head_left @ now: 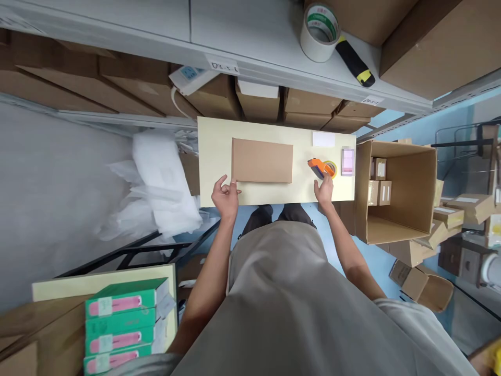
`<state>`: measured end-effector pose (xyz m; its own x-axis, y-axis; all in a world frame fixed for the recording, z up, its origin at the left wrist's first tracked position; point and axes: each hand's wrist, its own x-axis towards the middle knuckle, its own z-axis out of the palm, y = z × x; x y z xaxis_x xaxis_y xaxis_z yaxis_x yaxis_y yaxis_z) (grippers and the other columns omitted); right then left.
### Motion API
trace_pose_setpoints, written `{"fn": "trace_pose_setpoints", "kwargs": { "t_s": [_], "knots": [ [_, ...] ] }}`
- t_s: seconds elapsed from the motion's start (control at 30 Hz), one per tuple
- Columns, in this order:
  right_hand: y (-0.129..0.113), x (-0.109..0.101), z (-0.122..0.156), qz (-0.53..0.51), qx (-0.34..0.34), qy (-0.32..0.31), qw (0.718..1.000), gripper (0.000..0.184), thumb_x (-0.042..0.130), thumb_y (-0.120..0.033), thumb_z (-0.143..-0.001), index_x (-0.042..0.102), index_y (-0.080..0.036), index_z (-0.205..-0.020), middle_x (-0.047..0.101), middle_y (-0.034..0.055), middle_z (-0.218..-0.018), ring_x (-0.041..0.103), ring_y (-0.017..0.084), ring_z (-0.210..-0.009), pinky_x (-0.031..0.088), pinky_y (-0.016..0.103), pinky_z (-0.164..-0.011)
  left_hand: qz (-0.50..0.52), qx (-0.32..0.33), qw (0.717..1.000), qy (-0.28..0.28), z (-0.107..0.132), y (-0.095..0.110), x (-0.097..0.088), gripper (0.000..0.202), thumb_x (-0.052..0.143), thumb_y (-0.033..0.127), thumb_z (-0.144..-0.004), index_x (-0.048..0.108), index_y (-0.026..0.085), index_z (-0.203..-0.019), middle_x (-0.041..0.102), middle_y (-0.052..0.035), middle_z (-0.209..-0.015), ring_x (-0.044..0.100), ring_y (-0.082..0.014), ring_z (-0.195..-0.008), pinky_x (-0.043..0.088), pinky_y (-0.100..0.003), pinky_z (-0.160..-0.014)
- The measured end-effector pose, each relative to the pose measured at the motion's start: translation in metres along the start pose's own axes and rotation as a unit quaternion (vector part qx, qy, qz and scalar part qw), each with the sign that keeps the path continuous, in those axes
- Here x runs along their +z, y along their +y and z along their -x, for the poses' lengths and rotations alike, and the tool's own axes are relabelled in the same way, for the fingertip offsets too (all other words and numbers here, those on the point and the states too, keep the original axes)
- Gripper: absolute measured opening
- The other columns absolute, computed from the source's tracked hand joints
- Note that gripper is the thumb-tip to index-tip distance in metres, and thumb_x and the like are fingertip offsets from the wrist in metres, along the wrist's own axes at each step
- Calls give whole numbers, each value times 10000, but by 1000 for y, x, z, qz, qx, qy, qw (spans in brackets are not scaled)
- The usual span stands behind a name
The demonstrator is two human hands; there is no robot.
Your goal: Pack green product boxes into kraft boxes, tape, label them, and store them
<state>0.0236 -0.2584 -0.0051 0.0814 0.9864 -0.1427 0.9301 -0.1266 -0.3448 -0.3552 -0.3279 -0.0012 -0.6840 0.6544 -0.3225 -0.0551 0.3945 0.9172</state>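
A closed brown cardboard box (262, 161) lies flat on a pale yellow tabletop (215, 196). My left hand (226, 198) is at the box's near left corner, its thumb against the edge and its fingers loosely bent and apart. To the right, an orange tape dispenser (318, 166) with a yellow-edged tape roll (331, 168) rests on the table. The fingers of my right hand (324, 190) reach the near side of the dispenser, while the thumb stands apart from them. Neither hand is closed round anything.
Beyond the table, a shelf (250, 57) carries a large tape roll (320, 34) and a black-and-yellow cutter (355, 61). An open carton (403, 230) with small boxes stands at the right. White packing film (164, 177) hangs at left; green boxes (121, 313) are stacked at lower left.
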Motion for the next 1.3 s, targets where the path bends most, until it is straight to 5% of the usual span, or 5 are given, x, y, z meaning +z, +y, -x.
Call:
{"fn": "trace_pose_setpoints", "kwargs": {
  "t_s": [0.17, 0.47, 0.67, 0.97, 1.3],
  "knots": [
    [13, 5, -26, 65, 26, -80, 994, 570, 515, -279, -1073, 495, -3, -1571, 658, 350, -1516, 610, 414, -1447, 473, 585, -1246, 29, 37, 999, -19, 26, 23, 43, 434, 842, 412, -904, 721, 200, -1263, 424, 134, -598, 567, -121, -546, 639, -280, -685],
    [23, 35, -65, 51, 33, -100, 993, 500, 501, -233, -1088, 501, -9, -1536, 730, 322, -1371, 678, 402, -1331, 431, 603, -1266, 64, 11, 995, -75, 106, 22, 139, 528, 898, 515, -884, 729, 233, -1297, 746, -6, -910, 734, -157, -755, 628, -305, -763],
    [40, 12, -67, -101, 10, -120, 988, 480, 545, -381, -1123, 541, -92, -1506, 731, 275, -1355, 696, 399, -1316, 504, 616, -1218, 60, -11, 987, -148, 154, 21, 182, 432, 790, 309, -909, 759, 227, -1331, 824, -45, -1006, 773, -163, -823, 631, -320, -825],
    [37, -60, -4, -482, 5, -288, 827, 629, 754, -773, -972, 715, -225, -1277, 837, 123, -1226, 778, 308, -1164, 608, 499, -1143, 26, 45, 972, -231, 197, 34, 185, 187, 802, 360, -962, 806, 225, -1091, 849, -73, -1104, 811, -192, -896, 667, -358, -893],
    [33, -50, 76, -442, -73, -333, 830, 642, 729, -850, -953, 734, -250, -1179, 825, 74, -1122, 764, 283, -1141, 629, 464, -1100, 62, 45, 986, -147, 264, -8, 135, 302, 870, 415, -935, 785, 216, -1147, 830, -79, -1122, 785, -198, -972, 654, -367, -954]
  ]
}}
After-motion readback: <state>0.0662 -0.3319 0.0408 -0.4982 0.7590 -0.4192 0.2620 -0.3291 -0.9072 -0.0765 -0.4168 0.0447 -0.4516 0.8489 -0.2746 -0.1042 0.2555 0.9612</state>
